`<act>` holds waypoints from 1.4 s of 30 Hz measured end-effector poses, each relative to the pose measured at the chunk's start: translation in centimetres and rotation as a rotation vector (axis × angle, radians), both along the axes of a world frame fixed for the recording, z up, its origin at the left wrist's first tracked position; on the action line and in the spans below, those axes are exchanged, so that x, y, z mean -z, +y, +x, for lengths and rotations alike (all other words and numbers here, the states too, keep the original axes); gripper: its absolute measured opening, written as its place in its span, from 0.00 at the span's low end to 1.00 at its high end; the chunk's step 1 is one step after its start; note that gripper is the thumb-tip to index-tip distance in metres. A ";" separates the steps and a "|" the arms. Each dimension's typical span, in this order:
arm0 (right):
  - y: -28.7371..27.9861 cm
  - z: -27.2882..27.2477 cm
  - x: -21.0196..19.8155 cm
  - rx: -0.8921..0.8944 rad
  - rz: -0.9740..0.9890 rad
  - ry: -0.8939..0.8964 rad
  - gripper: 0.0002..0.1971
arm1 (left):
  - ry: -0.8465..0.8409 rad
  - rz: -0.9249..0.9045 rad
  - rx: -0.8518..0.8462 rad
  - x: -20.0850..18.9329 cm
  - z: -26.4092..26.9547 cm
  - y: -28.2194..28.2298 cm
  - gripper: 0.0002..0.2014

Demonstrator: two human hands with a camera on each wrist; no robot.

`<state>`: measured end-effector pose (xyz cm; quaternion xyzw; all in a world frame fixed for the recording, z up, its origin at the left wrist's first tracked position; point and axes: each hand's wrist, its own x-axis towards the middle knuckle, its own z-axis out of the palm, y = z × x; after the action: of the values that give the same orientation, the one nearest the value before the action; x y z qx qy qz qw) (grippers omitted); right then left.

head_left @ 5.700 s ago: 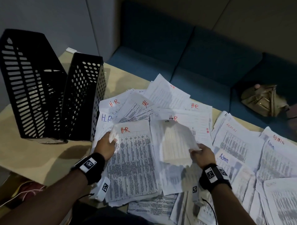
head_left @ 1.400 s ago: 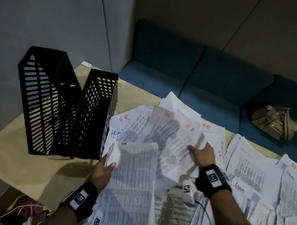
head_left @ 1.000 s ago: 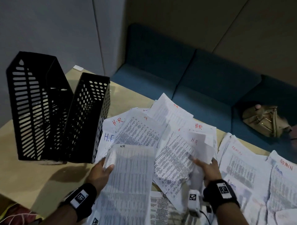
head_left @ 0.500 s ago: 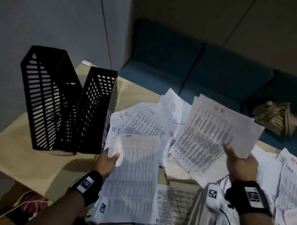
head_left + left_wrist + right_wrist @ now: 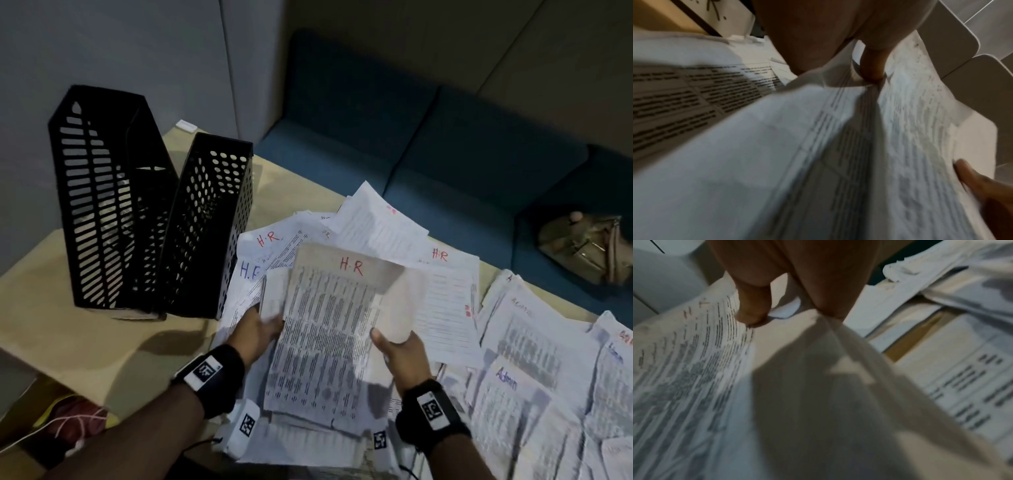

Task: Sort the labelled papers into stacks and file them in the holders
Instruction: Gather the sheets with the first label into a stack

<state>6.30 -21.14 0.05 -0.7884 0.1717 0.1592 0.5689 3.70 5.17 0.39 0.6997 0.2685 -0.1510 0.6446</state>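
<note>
A printed sheet marked "H.R" in red lies on top of a stack of HR papers in front of me. My right hand pinches its right edge, thumb on top. My left hand grips the stack's left edge, thumb pressed on the pages. More HR sheets lie spread behind. Admin sheets cover the right of the table. Two black perforated file holders stand at the left.
The tan table shows bare wood left of the papers, below the holders. A blue sofa runs along the far edge, with a tan bag on it. Red and yellow items lie below the table's left edge.
My right hand has carried the red-marked HR sheet from the right, where it was held up, leftward and down onto the stack that my left hand holds.
</note>
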 end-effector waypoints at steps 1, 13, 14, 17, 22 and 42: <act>0.7 -0.2 0.4 0.008 0.034 0.025 0.19 | 0.023 -0.014 -0.026 -0.2 -0.1 -0.1 0.15; 0.7 1.9 -0.3 0.130 0.100 -0.054 0.42 | -0.027 0.038 0.401 -1.5 -0.6 -0.7 0.19; 0.6 2.4 -0.7 0.136 0.043 -0.135 0.39 | -0.055 0.027 0.451 -1.6 -0.6 -0.8 0.23; 0.5 3.4 -0.6 -0.133 -0.127 -0.280 0.22 | -0.171 -0.114 0.492 -2.3 -0.2 -1.0 0.40; 1.3 2.9 -0.2 -0.252 -0.171 -0.264 0.07 | -0.283 -0.096 0.459 -1.7 1.4 -0.8 0.40; 2.4 5.2 3.1 0.001 -0.179 0.149 0.12 | -0.076 0.226 0.353 3.7 -2.3 2.7 0.23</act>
<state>11.54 -18.75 -3.10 -0.8219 0.2271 0.2011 0.4822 1.43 7.83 -3.31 0.8089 0.1327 -0.2040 0.5352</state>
